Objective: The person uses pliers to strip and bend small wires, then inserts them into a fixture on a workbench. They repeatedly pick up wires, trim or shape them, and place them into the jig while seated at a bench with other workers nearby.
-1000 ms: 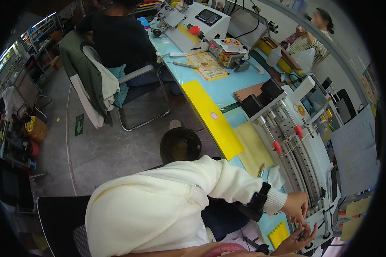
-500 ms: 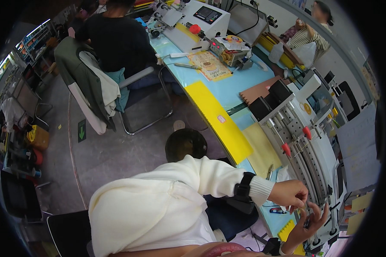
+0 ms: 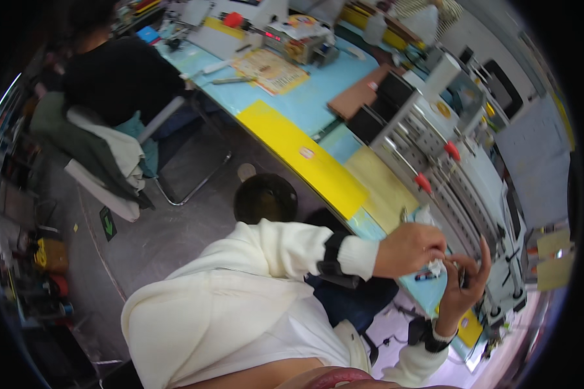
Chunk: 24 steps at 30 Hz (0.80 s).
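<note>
One light-blue table (image 3: 347,72) is running diagonally across the scene. One long metal machine (image 3: 457,188) is standing along its right side. One seated co-worker (image 3: 120,78) in black is sitting at the upper left, in one chair (image 3: 167,118). Two yellow strips are showing: one long yellow strip (image 3: 279,138) is lying along the table's near edge, and one shorter yellow strip (image 3: 470,330) is lying near the table's lower end. One round dark bin (image 3: 265,200) is standing on the floor.

Two hands are working close together over the table, beside the machine's lower part. The left hand (image 3: 409,249) is curling its fingers inward; the right hand (image 3: 464,285) is standing half open, one finger extending upward and the thumb bending toward the left hand. Two black wrist straps are banding the arms, one left strap (image 3: 331,256) and one right strap (image 3: 428,334). Two red handles (image 3: 423,182) are jutting from the machine. One small white piece (image 3: 437,268) is sitting between the two hands, at their fingertips; which hand is gripping it, I cannot tell.
</note>
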{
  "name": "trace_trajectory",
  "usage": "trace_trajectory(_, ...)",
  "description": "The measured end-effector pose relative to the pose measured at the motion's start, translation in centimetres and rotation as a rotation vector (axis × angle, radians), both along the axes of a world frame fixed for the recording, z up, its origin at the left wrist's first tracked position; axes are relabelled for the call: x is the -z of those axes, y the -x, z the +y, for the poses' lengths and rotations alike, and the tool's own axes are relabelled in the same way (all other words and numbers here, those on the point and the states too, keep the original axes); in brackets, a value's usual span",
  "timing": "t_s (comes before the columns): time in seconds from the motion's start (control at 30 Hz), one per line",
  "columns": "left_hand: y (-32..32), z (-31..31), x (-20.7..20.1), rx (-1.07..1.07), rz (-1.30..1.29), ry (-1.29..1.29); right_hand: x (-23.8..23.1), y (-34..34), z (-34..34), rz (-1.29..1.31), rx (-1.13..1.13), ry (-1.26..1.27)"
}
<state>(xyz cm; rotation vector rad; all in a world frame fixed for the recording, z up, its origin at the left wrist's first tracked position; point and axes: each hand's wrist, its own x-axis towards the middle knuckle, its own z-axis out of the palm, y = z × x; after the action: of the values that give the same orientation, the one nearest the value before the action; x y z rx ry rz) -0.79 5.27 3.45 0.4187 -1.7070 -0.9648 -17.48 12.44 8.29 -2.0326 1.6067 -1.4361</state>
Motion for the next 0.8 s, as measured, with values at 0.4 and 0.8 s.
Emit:
trace_trajectory(0.4, -1.9, -1.1, 0.5, 0.601, 0.027, -0.828, -0.4, -0.5, -0.5, -0.157, -0.09, -0.245)
trace_trajectory(0.8, -0.8, -1.0, 1.9, 0.448, 0.064, -0.722, 1.2, -0.6, -1.1, -0.005, -0.008, -0.132)
